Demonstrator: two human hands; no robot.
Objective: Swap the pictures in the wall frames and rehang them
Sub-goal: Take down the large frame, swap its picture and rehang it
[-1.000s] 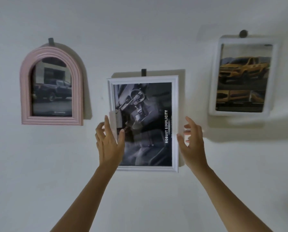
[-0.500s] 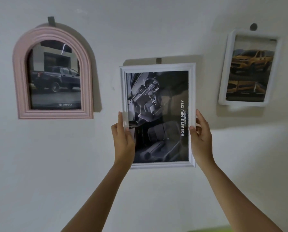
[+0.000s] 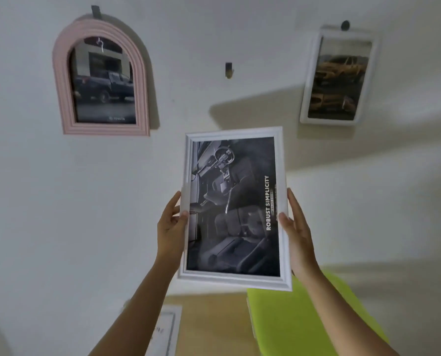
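A white rectangular frame point(image 3: 283, 176) with a dark car-interior picture reading "ROBUST SIMPLICITY" is off the wall, held in the air below its bare hook point(image 3: 228, 70). My left hand point(image 3: 171, 228) grips its left edge with the thumb on the front. My right hand point(image 3: 295, 231) grips the right edge the same way. A pink arched frame point(image 3: 60, 80) with a dark pickup picture hangs at the upper left. At the upper right hangs a white frame point(image 3: 307, 80) with a yellow pickup picture.
Below the wall lies a wooden surface point(image 3: 214, 327). A lime-green object point(image 3: 299, 319) sits on it at the right, and a white framed sheet point(image 3: 165, 330) lies at its left edge. The wall between the frames is plain white.
Both hands closed on the sides of the middle frame, lifted it off its hook and brought it down and towards me. The hook now shows bare.
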